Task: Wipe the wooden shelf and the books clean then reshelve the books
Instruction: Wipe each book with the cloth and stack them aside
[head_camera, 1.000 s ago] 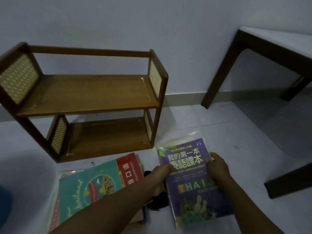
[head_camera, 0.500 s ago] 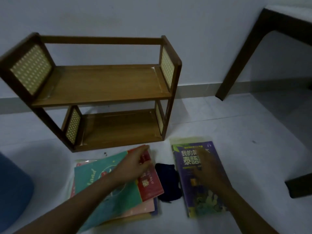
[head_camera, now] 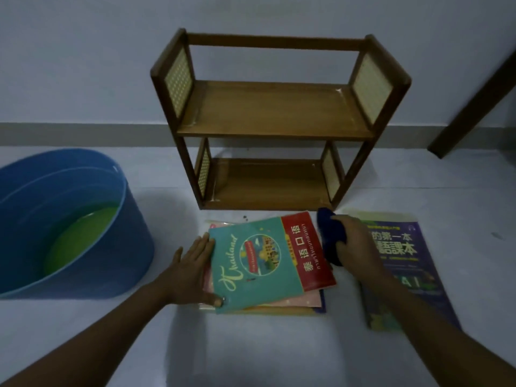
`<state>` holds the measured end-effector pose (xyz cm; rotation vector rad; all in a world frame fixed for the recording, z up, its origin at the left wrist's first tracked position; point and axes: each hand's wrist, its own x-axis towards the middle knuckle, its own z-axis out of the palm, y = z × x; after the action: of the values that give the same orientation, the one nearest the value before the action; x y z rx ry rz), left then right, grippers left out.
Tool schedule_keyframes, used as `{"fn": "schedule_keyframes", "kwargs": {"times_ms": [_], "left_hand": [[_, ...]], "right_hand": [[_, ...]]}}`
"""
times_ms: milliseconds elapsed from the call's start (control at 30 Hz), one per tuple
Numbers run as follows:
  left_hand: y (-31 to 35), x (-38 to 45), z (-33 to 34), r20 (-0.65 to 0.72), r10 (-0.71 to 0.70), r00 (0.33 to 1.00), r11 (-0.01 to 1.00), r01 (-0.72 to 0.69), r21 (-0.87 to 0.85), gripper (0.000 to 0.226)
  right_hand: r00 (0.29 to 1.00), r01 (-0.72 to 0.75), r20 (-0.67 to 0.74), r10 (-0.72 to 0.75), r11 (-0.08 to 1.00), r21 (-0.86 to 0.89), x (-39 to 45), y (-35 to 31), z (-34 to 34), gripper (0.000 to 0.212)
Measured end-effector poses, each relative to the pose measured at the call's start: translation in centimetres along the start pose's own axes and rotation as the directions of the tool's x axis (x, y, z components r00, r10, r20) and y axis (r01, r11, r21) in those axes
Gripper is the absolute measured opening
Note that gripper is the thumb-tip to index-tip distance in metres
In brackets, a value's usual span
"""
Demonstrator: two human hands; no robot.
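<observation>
Flanking the book stack [head_camera: 259,263], blue tub [head_camera: 134,247] left, purple book [head_camera: 402,247] right, shelf [head_camera: 276,113] behind

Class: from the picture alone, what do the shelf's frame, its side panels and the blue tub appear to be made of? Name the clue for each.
Shelf frame: brown wood, apparently smooth-finished; faint grain shows.
Side panels: pale woven cane, probably, from the regular mesh pattern.
Blue tub: likely moulded plastic; uniform colour, thin smooth rim.

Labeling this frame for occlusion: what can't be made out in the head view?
- Books under the teal book: covers hidden by it, only edges show.
- Purple book: left part hidden by the right hand and forearm.
- Dark blue cloth: partly hidden by that hand.
- Blue tub: cut off by the left edge.
- Dark table leg: cut off by the right edge.
</observation>
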<state>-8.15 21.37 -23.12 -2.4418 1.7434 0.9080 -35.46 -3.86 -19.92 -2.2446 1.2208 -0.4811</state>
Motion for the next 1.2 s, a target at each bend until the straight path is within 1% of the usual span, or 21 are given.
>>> {"fn": "schedule_keyframes", "kwargs": {"times_ms": [100,167,267,367,433,467,500,533,600,667,733,800,867,900,933,967,1000,1067,1133,1167,1200], "left_hand": [[-0.4,0.0,0.4,-0.032,0.031,0.999,0.999,-0.031,-0.015,0.142],[-0.5,0.0,0.6,-0.043,0.038,0.998,0.999,-0.038,-0.006,0.142],[-0.4,-0.2,0.5,-0.024,0.028,0.999,1.0,-0.028,-0.001,0.142],[-0.2,-0.2,0.5,-0.02,0.027,0.999,0.999,-0.026,0.026,0.142],[-0.2,-0.1,0.4,-0.008,0.017,1.0,0.999,-0.016,0.049,0.141],[-0.1,-0.1,0.3,-0.008,0.011,1.0,0.998,-0.011,0.055,0.142],[-0.1,-0.1,0.2,-0.003,0.005,1.0,0.998,-0.005,0.064,0.142],[0.0,-0.1,0.0,0.008,-0.002,1.0,0.998,0.002,0.069,0.143],[0.0,0.0,-0.1,0.009,-0.011,1.0,0.997,0.01,0.079,0.143],[0.3,0.1,-0.2,0.018,-0.008,1.0,0.994,0.006,0.114,0.143],[0.4,0.3,-0.3,0.038,-0.015,0.999,0.991,0.01,0.133,0.145],[0.4,0.4,-0.3,0.044,-0.019,0.999,0.989,0.012,0.147,0.147],[0.3,0.4,-0.3,0.037,-0.013,0.999,0.985,0.006,0.173,0.143],[0.3,0.2,-0.2,0.034,-0.01,0.999,0.985,0.004,0.171,0.139],[0.3,0.1,-0.1,0.029,-0.011,1.0,0.987,0.006,0.16,0.138],[0.2,0.0,-0.1,0.021,-0.012,1.0,0.989,0.009,0.149,0.139],[0.3,-0.1,-0.1,0.019,-0.012,1.0,0.989,0.009,0.146,0.141],[0.4,-0.1,-0.1,0.015,-0.019,1.0,0.988,0.017,0.154,0.145],[0.5,0.0,-0.2,0.014,-0.025,1.0,0.986,0.022,0.163,0.145],[0.6,0.0,-0.3,0.021,-0.025,0.999,0.985,0.021,0.169,0.144],[0.8,0.1,-0.3,0.024,-0.025,0.999,0.984,0.021,0.175,0.142]], "right_hand": [[0.95,0.063,0.31,-0.043,0.997,-0.054,-1.7,-3.6,3.4,0.058],[0.901,0.155,0.427,-0.083,0.979,-0.136,-4.1,-5.6,5.9,0.064],[0.84,0.33,0.492,-0.228,0.935,-0.129,-7.6,-8.1,8.3,0.065],[0.737,0.501,0.545,-0.401,0.864,-0.042,-10.0,-10.3,10.0,0.06],[0.649,0.627,0.566,-0.508,0.779,-0.02,-9.3,-10.6,10.6,0.063],[0.642,0.675,0.547,-0.536,0.734,-0.074,-7.9,-10.1,10.9,0.064],[0.682,0.675,0.502,-0.531,0.722,-0.152,-6.2,-9.6,10.9,0.065],[0.756,0.612,0.452,-0.474,0.758,-0.228,-4.3,-9.2,10.7,0.064],[0.901,0.362,0.353,-0.253,0.886,-0.289,-0.7,-8.7,10.1,0.065],[0.952,0.205,0.285,-0.111,0.924,-0.324,0.1,-9.4,10.3,0.071],[0.944,0.255,0.294,-0.149,0.896,-0.364,-2.4,-10.7,11.6,0.078],[0.857,0.48,0.361,-0.367,0.823,-0.303,-7.0,-12.0,13.5,0.073],[0.69,0.689,0.436,-0.578,0.708,-0.152,-9.7,-11.9,14.3,0.066],[0.628,0.733,0.475,-0.616,0.674,-0.095,-9.2,-11.6,13.9,0.065],[0.614,0.746,0.486,-0.621,0.657,-0.103,-8.0,-11.0,13.2,0.067],[0.657,0.715,0.466,-0.592,0.685,-0.137,-6.4,-10.1,12.4,0.069],[0.744,0.628,0.421,-0.519,0.759,-0.172,-4.5,-9.1,11.4,0.07],[0.914,0.341,0.316,-0.256,0.906,-0.251,-1.0,-6.4,8.8,0.068],[0.98,0.113,0.192,-0.05,0.937,-0.329,0.0,-5.0,7.0,0.066],[0.986,0.085,0.167,-0.025,0.928,-0.364,-0.9,-5.2,7.0,0.063],[0.981,0.117,0.188,-0.047,0.919,-0.377,-2.5,-5.8,7.6,0.06]]}}
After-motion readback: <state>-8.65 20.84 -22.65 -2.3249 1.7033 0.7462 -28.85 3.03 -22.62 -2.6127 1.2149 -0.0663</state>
